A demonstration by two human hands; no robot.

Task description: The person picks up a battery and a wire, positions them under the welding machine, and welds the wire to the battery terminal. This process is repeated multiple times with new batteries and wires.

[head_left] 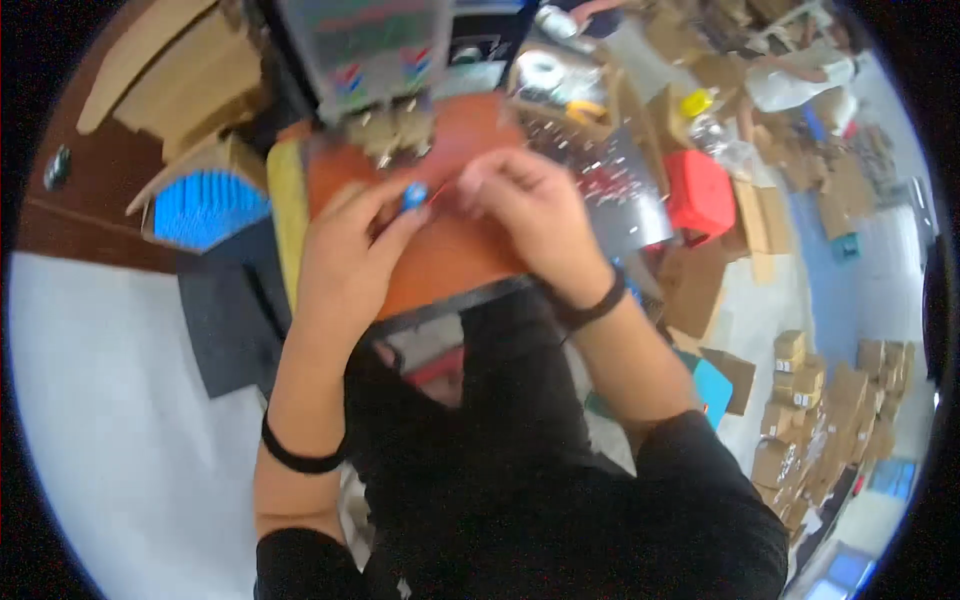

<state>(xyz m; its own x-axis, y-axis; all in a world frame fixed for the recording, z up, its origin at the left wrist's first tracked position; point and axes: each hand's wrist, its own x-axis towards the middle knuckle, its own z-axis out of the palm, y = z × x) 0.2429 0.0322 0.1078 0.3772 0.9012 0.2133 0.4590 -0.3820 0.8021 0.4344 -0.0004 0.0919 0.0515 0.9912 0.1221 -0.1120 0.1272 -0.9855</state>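
Observation:
Over an orange work surface (455, 258), my left hand (350, 245) pinches a small blue part (414, 195) between thumb and forefinger. A thin red strand (437, 193), perhaps a wire, runs from near the blue part toward my right hand (535, 210). The right hand's fingertips are pressed together, and motion blur hides what is in them. Just beyond both hands stands a bench machine with brassy metal parts (390, 132) at its base and a clear guard (370, 50) above.
Blue pieces fill a cardboard box (225, 155) at left. To the right are a grey sheet (640, 215) strewn with small shiny bits, a carton (590, 125) holding a white roll, and a red plastic container (700, 195). Other people work at upper right; cartons (800, 385) are stacked farther right.

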